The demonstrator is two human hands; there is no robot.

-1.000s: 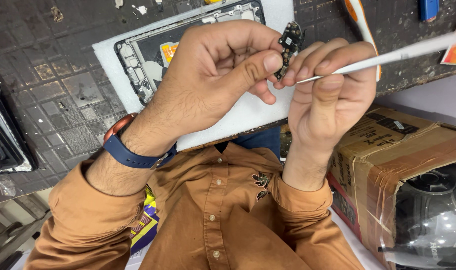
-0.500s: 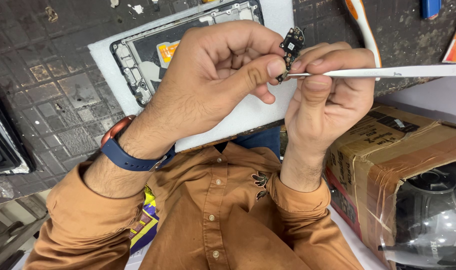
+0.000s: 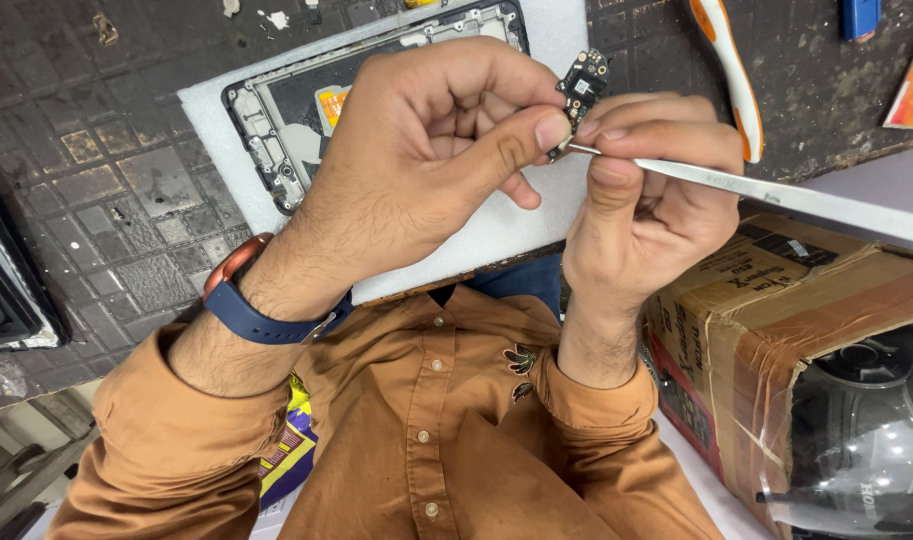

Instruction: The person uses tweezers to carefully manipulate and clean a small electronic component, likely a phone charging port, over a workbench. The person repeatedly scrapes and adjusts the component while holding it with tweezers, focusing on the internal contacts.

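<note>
My left hand (image 3: 426,160) is curled nearly closed, thumb and fingers pinching a small black circuit board (image 3: 581,85) above the bench. My right hand (image 3: 646,190) is closed around a thin metal tool (image 3: 776,195), its tip touching the board's lower edge beside my left thumb. Under my hands, an opened phone frame (image 3: 286,110) lies on a white foam pad (image 3: 516,225) on the dark mat (image 3: 96,180). Far right, a taped cardboard box (image 3: 766,300) holds something dark behind clear plastic; I cannot tell what.
</note>
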